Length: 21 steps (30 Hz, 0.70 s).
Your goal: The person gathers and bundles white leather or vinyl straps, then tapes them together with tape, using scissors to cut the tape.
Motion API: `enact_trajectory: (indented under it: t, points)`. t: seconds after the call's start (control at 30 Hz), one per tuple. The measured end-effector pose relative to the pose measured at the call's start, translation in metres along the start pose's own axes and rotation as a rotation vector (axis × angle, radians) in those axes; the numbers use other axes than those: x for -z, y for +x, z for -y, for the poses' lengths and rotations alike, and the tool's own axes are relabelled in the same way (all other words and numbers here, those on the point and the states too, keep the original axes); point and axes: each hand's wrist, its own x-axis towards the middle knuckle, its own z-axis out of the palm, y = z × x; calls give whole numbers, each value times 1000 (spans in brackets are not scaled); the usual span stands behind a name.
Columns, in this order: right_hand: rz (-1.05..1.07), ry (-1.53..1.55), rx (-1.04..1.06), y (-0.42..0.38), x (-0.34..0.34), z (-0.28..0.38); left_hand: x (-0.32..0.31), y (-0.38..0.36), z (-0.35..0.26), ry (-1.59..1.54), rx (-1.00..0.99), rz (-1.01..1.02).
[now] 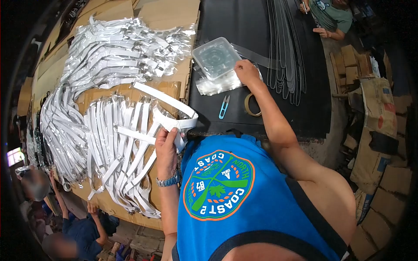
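My left hand point(166, 145) is closed on a white strap point(167, 98), whose loop curves up and away over the cardboard. My right hand point(247, 71), fingers drawn together, is at the right edge of a clear plastic container point(215, 58); what its fingertips grip is hidden. Under and beside the container lie clear plastic bags point(217, 85). Thread snips point(224, 107) with blue handles rest on the black tabletop point(204, 117) below the bags. To their right is a roll of tape point(251, 105), partly behind my right forearm.
Many white straps point(117, 130) lie on cardboard at left, with plastic-wrapped ones point(113, 52) piled farther back. Long dark strips point(285, 52) stretch across the black table. A person in green point(333, 19) is at the far right; others are at lower left. Cardboard boxes point(376, 108) stand at right.
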Motion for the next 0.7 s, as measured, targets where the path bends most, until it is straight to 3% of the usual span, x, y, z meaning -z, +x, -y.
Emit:
enact_trajectory:
  t: [0.1, 0.23, 0.3, 0.53, 0.7]
  points:
    - [151, 429, -165, 9, 6, -12, -1, -2, -1, 0, 16, 7]
    - [72, 448, -67, 1, 20, -5, -9, -5, -4, 2, -5, -15]
    - [190, 666, -89, -22, 39, 36, -4, -6, -6, 55, -30, 30]
    - [1040, 1132, -216, -133, 57, 161, -7, -2, -4, 25, -115, 70]
    - [1199, 1120, -243, -147, 34, 185, -10, -8, -10, 51, -89, 61]
